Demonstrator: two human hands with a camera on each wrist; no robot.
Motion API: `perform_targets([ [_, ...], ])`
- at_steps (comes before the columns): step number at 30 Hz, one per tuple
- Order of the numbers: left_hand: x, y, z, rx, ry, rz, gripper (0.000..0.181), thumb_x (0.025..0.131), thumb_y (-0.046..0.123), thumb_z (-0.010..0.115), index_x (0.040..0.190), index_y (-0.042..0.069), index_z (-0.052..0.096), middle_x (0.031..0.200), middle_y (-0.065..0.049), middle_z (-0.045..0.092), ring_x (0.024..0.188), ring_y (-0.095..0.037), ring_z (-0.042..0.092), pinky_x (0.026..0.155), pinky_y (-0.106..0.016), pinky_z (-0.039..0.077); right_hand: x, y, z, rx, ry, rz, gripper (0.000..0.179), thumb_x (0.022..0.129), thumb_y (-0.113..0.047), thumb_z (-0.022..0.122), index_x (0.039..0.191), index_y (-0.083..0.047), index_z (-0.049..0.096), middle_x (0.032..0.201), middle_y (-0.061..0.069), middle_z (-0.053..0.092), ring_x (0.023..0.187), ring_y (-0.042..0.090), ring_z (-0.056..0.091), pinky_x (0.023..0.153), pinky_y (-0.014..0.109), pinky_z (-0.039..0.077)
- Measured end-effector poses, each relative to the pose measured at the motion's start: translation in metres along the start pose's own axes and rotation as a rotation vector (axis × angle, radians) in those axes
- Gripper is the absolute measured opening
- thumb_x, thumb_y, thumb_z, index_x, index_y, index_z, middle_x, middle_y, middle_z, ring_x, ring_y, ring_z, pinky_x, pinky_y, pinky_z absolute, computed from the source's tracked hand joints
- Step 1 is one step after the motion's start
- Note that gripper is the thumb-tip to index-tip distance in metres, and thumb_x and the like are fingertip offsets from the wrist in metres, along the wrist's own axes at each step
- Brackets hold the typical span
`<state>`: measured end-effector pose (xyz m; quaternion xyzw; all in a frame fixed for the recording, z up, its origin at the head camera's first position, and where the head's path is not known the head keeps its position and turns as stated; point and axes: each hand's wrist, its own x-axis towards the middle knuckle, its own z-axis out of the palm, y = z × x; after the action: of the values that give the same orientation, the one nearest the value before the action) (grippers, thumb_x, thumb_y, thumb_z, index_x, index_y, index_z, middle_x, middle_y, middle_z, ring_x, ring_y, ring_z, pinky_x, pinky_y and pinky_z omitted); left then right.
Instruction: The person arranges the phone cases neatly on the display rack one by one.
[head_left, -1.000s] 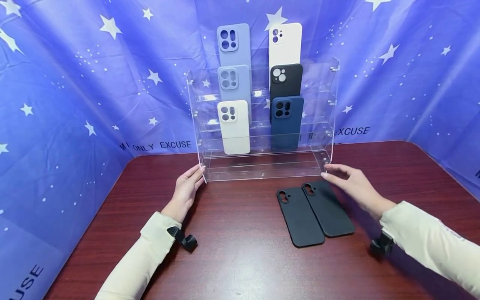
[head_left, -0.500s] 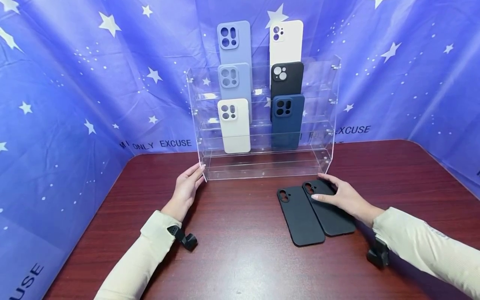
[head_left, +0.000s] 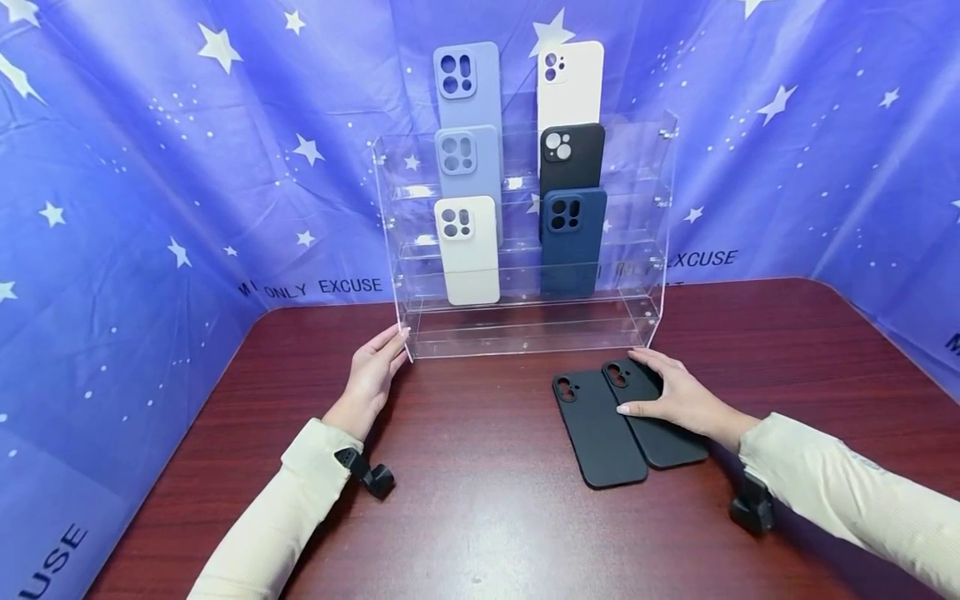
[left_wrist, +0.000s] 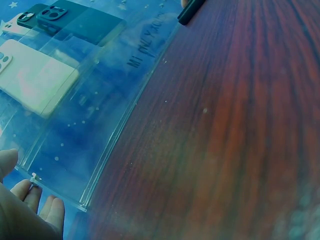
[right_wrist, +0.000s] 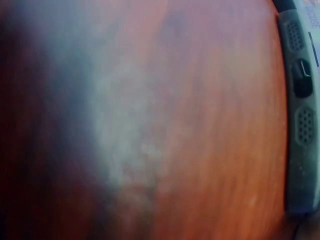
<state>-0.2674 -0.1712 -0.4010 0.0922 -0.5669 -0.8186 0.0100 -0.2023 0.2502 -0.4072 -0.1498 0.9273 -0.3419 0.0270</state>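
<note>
In the head view, my left hand rests its fingertips against the left side panel of a clear acrylic display stand. The left wrist view shows those fingers along the panel's outer face. My right hand lies across a black phone case on the table, thumb at its left edge and fingers at its top end. The fingers' undersides are hidden. In the right wrist view that case appears edge-on. A second black phone case lies flat on its left.
The stand's tiers bear upright phone cases: light blue cases and a white case on the left; a white case, a black case and a navy case on the right. A starry blue curtain surrounds the table.
My right hand has left the stand's right corner and moved left and toward me onto the right-hand black phone case, its thumb now at the case's left edge. My left hand stays put.
</note>
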Motion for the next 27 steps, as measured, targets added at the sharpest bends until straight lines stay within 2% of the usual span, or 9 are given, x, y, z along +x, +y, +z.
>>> perform_targets([
  [10,0.001,0.001,0.001,0.002,-0.012,0.006,0.042,0.094,0.003,0.054,0.134,-0.009,0.045,0.138,-0.021,0.046,0.119,-0.024,0.049,0.105,-0.036,0.039,-0.002,-0.004,-0.002,-0.020,0.000,-0.031,0.090,0.075,-0.036,0.079,0.140,0.007,0.034,0.145,0.028,0.028,0.130,0.048,0.022,0.099,0.066,0.026],
  [15,0.000,0.003,0.001,0.003,-0.007,0.010,0.042,0.094,0.003,0.055,0.133,-0.008,0.046,0.135,-0.019,0.048,0.119,-0.025,0.049,0.105,-0.037,0.039,0.002,-0.009,-0.004,-0.104,0.010,-0.083,0.089,0.073,-0.036,0.080,0.138,0.007,0.038,0.138,0.030,0.034,0.123,0.046,0.028,0.096,0.063,0.031],
  [19,0.000,0.003,-0.001,-0.010,-0.009,0.008,0.042,0.094,0.002,0.055,0.134,-0.009,0.046,0.139,-0.022,0.045,0.121,-0.026,0.047,0.106,-0.037,0.038,0.005,-0.017,-0.006,-0.171,0.017,-0.124,0.092,0.070,-0.036,0.082,0.137,0.009,0.039,0.133,0.030,0.038,0.119,0.044,0.030,0.094,0.060,0.033],
  [27,0.000,0.001,-0.001,0.016,-0.008,-0.005,0.043,0.094,0.003,0.055,0.134,-0.007,0.045,0.141,-0.023,0.041,0.118,-0.020,0.051,0.105,-0.035,0.040,0.008,-0.021,-0.011,-0.196,0.006,-0.065,0.098,0.067,-0.038,0.084,0.137,0.012,0.037,0.135,0.035,0.037,0.119,0.049,0.033,0.096,0.062,0.034],
])
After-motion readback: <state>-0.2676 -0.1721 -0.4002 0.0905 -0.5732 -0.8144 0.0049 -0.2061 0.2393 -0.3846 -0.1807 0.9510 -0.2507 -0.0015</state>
